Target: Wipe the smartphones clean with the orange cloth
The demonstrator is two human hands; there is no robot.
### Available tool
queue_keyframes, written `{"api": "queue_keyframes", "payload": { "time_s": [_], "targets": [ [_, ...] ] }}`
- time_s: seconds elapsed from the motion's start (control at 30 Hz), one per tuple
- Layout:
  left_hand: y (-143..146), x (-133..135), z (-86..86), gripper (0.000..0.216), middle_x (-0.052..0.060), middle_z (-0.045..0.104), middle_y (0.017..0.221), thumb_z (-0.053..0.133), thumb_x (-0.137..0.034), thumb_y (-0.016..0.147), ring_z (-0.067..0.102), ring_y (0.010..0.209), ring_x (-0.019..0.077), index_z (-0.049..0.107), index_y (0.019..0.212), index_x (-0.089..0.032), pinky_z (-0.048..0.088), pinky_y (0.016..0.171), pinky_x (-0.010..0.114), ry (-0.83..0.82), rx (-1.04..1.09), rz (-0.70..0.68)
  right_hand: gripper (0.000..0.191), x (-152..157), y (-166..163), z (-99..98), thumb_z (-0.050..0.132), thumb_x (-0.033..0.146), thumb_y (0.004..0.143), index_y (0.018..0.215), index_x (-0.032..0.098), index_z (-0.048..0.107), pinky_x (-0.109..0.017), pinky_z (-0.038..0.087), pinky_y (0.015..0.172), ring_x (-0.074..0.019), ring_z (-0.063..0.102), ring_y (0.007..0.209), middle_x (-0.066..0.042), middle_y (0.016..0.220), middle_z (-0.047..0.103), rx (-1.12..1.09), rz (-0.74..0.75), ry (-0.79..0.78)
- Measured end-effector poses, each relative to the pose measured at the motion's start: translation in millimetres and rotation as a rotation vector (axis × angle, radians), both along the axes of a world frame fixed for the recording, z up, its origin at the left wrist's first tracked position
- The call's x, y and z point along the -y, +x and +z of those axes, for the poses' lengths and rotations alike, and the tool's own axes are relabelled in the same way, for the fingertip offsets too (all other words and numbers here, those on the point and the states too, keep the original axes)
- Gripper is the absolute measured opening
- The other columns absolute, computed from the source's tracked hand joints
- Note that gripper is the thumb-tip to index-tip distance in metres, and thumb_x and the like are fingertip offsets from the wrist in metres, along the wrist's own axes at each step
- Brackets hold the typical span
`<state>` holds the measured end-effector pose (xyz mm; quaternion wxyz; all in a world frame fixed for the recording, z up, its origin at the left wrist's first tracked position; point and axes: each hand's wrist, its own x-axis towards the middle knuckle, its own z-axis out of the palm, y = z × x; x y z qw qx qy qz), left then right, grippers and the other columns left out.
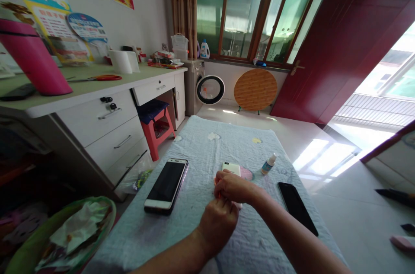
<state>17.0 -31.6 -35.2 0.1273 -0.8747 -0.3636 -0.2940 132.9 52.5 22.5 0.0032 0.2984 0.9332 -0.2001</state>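
Observation:
My left hand (218,221) and my right hand (234,187) meet over the light blue cloth (201,148). Both are closed in a pinch around a small reddish thing that I cannot make out. Just beyond my right hand lies a pale phone (231,168), back side up, on a pink pad. A white-edged phone (167,185) lies screen up to the left. A black phone (297,207) lies to the right. A small bottle (269,164) with a white cap and blue label stands right of the pale phone.
A white desk with drawers (106,114) runs along the left, with red scissors (105,78) and a pink cylinder (32,60) on it. A red stool (155,129) stands under it. A green bin (65,235) with waste sits at lower left. A red door (350,40) is open at right.

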Motion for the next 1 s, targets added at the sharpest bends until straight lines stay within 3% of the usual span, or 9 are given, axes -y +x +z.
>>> {"api": "queue_keyframes", "payload": {
  "time_s": [0.2, 0.5, 1.0],
  "targets": [
    [-1.0, 0.3, 4.0, 0.014, 0.010, 0.070, 0.081, 0.052, -0.001, 0.083, 0.067, 0.068, 0.0236, 0.060, 0.082, -0.013, 0.056, 0.055, 0.034, -0.034, -0.056, 0.004, 0.013, -19.7, 5.7, -13.7, 0.064, 0.016, 0.082, 0.082, 0.021, 0.076, -0.024, 0.038, 0.077, -0.0167, 0.048, 0.089, -0.006, 0.096, 0.061, 0.009, -0.168, 0.081],
    [-1.1, 1.3, 8.1, 0.018, 0.005, 0.068, 0.077, 0.057, 0.003, 0.077, 0.067, 0.070, 0.0232, 0.058, 0.078, -0.015, 0.056, 0.056, 0.032, -0.140, -0.090, -0.001, 0.019, -58.1, 10.2, -21.6, 0.057, 0.011, 0.083, 0.085, 0.018, 0.075, -0.025, 0.035, 0.078, -0.0183, 0.047, 0.093, -0.009, 0.097, 0.057, 0.019, -0.354, 0.203],
    [-2.1, 1.2, 6.5, 0.015, 0.005, 0.066, 0.079, 0.059, -0.001, 0.082, 0.063, 0.072, 0.0223, 0.059, 0.079, -0.016, 0.051, 0.060, 0.031, -0.246, -0.111, -0.004, 0.020, -61.2, 20.1, -22.2, 0.056, 0.011, 0.081, 0.089, 0.018, 0.074, -0.025, 0.036, 0.079, -0.0184, 0.048, 0.088, -0.009, 0.097, 0.057, 0.010, -0.539, 0.258]
  ]
}}
